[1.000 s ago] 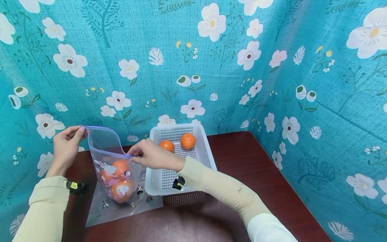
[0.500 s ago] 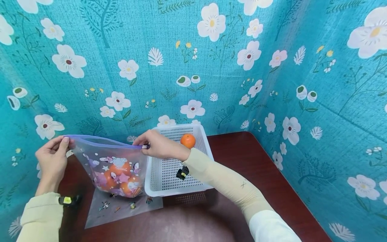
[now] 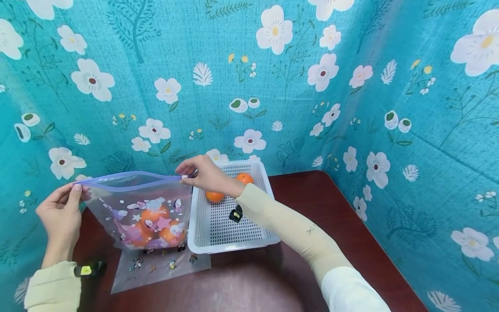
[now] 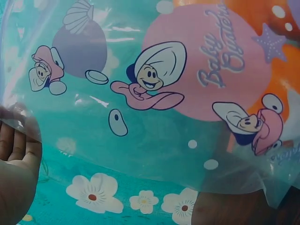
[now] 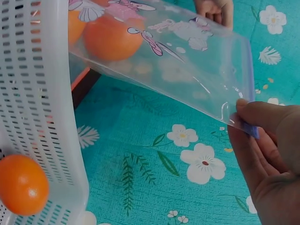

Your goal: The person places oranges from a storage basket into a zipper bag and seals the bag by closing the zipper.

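A clear zip bag (image 3: 117, 212) with a purple zip edge and pink cartoon prints hangs between both hands. Several oranges (image 3: 153, 214) lie in its bottom. My left hand (image 3: 60, 212) pinches the top left corner of the bag between thumb and fingers. At the opposite top corner, my right hand (image 3: 206, 175) pinches the zip end; the right wrist view shows thumb and forefinger on that purple edge. The mouth of the bag gapes slightly between the hands. In the left wrist view, the printed bag (image 4: 154, 140) fills most of the picture and partly covers the left fingers.
To the right of the bag stands a white perforated basket (image 3: 234, 248) with two oranges (image 3: 244, 178) in it, partly behind the right hand and arm. Another printed clear bag (image 3: 156, 273) lies flat on the dark red table (image 3: 312, 208). Flowered teal cloth (image 3: 218, 99) hangs behind.
The left hand has moved left and down and the right hand up and right. The bag's top is stretched wider, its wide opening narrowed, and its printed front now faces forward.
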Motion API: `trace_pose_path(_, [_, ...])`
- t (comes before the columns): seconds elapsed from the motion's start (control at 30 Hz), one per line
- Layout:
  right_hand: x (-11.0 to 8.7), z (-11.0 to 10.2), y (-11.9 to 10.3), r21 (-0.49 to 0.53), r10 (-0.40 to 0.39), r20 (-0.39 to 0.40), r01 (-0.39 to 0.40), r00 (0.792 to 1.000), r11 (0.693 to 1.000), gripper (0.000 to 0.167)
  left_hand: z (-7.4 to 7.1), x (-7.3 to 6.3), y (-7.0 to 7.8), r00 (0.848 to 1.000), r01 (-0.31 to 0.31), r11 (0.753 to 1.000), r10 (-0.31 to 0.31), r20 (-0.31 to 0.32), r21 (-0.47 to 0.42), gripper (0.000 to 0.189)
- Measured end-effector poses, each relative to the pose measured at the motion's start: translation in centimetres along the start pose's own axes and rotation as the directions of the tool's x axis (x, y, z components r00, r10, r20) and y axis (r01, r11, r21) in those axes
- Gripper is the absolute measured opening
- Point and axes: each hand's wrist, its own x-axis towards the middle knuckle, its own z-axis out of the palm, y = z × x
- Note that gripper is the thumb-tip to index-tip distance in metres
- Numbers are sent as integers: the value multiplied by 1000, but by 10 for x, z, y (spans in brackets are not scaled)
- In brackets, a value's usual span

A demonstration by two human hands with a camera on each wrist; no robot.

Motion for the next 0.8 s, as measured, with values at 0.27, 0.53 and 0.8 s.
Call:
trace_pose_path(0.27, [1, -1, 12, 25, 26, -38, -25, 999, 999, 21, -7, -8, -4, 999, 15, 999, -13, -42, 30, 29])
trace_pose_path(0.53, [1, -1, 20, 10, 100, -61, -99, 993, 995, 21, -10, -9, -11, 996, 26, 993, -16, -88, 116, 29])
trace_pose_path(0.8, [5, 4, 29, 48, 180, -109, -176, 978, 983, 20, -6, -11, -14, 989, -107, 962, 129, -73, 251, 29])
